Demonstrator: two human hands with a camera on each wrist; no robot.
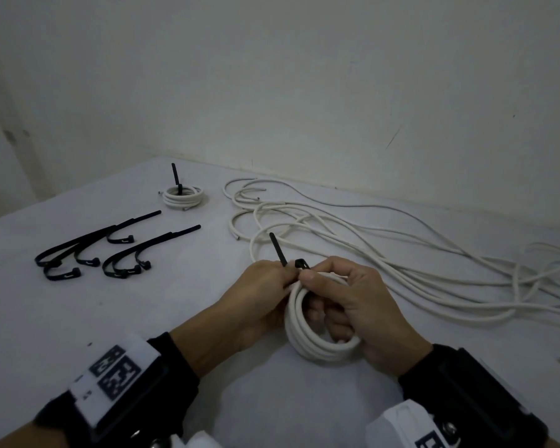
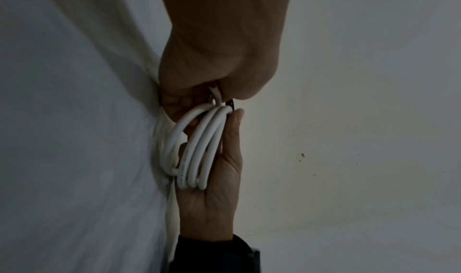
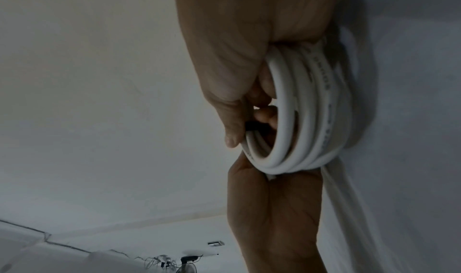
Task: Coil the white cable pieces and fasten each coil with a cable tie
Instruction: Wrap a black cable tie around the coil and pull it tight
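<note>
A white cable coil stands on edge on the white tablecloth near the front middle. My right hand grips it, fingers curled through the ring and thumb on its top. A black cable tie wraps the coil's top; its tail sticks up and left and its head sits by my right thumb. My left hand pinches the tie at the coil. The left wrist view shows the coil between both hands. In the right wrist view a bit of tie shows inside the coil.
A finished coil with an upright tie lies at the back left. Several spare black ties lie to the left. Loose white cable sprawls across the right of the table. A wall rises close behind.
</note>
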